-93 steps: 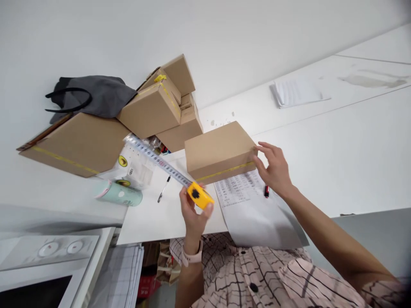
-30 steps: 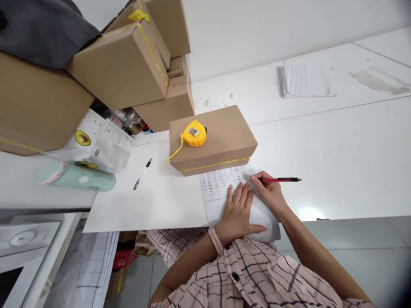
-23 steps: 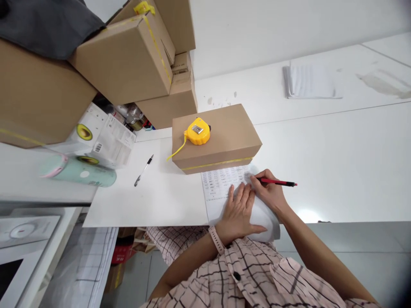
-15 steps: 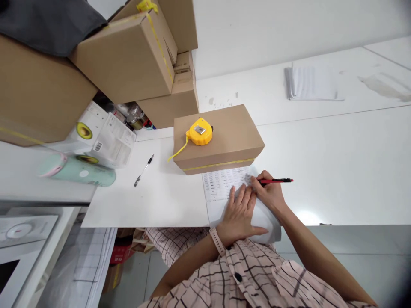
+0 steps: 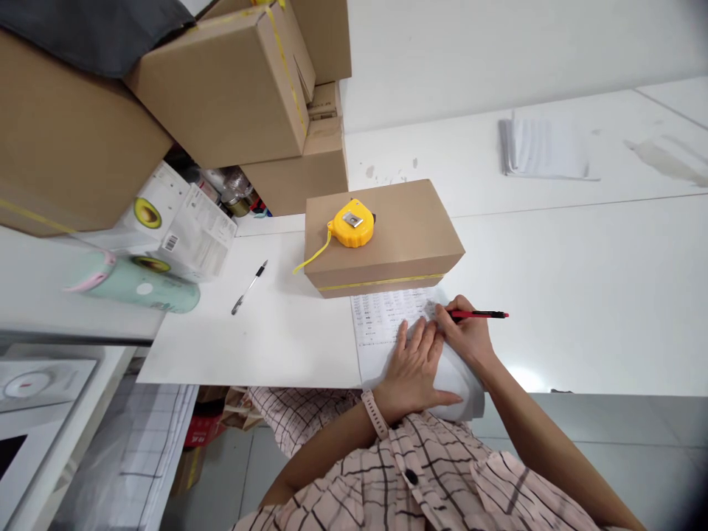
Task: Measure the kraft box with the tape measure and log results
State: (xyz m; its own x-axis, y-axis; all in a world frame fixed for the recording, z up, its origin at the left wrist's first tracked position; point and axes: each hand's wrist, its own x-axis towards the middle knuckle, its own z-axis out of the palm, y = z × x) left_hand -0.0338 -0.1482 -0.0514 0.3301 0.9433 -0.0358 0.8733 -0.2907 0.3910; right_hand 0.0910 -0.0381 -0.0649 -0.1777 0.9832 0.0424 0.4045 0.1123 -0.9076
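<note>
My right hand grips a red pen with its tip on a printed sheet that lies at the table's near edge. My left hand lies flat on the same sheet, fingers stretched out, holding it down. Just beyond the sheet sits a small brown cardboard box with a strip of yellow tape. A yellow tape measure rests on the box's top, its yellow strap hanging over the left side.
Larger cardboard boxes are stacked at the back left, a dark bag on them. A white carton with avocado marks, a mint green bottle and a black pen lie to the left. A paper stack lies far right.
Three seconds ago my left hand held the tape measure stretched out and my right touched the box. Now the tape measure lies on the box, and both hands are on the sheet.
</note>
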